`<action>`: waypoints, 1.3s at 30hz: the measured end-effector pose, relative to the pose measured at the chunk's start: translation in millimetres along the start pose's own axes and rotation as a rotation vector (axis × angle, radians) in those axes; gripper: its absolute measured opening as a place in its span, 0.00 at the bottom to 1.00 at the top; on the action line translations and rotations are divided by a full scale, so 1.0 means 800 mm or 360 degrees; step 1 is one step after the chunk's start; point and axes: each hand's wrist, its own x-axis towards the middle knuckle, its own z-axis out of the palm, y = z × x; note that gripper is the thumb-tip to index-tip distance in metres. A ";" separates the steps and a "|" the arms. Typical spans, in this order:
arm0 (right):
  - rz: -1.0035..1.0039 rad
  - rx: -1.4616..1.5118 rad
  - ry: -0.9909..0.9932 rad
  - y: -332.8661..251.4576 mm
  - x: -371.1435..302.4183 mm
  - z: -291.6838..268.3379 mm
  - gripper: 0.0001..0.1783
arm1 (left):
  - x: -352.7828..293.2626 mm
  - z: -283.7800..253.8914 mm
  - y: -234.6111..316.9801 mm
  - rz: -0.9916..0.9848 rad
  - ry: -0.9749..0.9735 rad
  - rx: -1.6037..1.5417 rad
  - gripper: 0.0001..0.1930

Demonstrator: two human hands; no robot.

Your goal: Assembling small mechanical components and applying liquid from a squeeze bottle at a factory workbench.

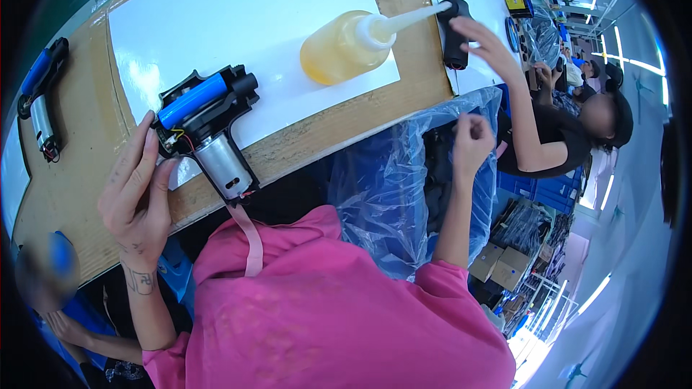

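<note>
An open black tool housing (249,104) lies at the near edge of the bench, with a blue cylindrical cell (193,100), a silver motor (225,167) and thin yellow and red wires inside. Its motor end sticks out over the edge. My left hand (137,191) grips the housing's left end, long fingers along the side and thumb below. Away to the right, my right hand (472,145) is raised over a bin lined with clear plastic (378,194). Its fingers are curled together; anything between them is too small to make out.
A squeeze bottle of yellow liquid (339,50) rests on the white sheet (238,14), its nozzle pointing right. A co-worker's hand (490,47) reaches to a black housing (454,32). Another fitted housing (42,97) lies far left. Another person's arm (101,342) shows lower left.
</note>
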 end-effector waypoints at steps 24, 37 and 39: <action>0.0941 -0.0207 0.0242 0.258 -0.013 -0.014 0.41 | 0.016 0.005 -0.007 -0.0109 -0.0014 -0.0347 0.20; -0.0936 0.0208 -0.0886 -0.171 0.028 -0.034 0.54 | 0.006 0.006 -0.010 -0.0194 0.0059 -0.0425 0.21; -0.1008 -0.0045 -0.0910 -0.172 0.038 0.019 0.60 | 0.019 0.005 0.000 -0.0244 0.0011 -0.0449 0.21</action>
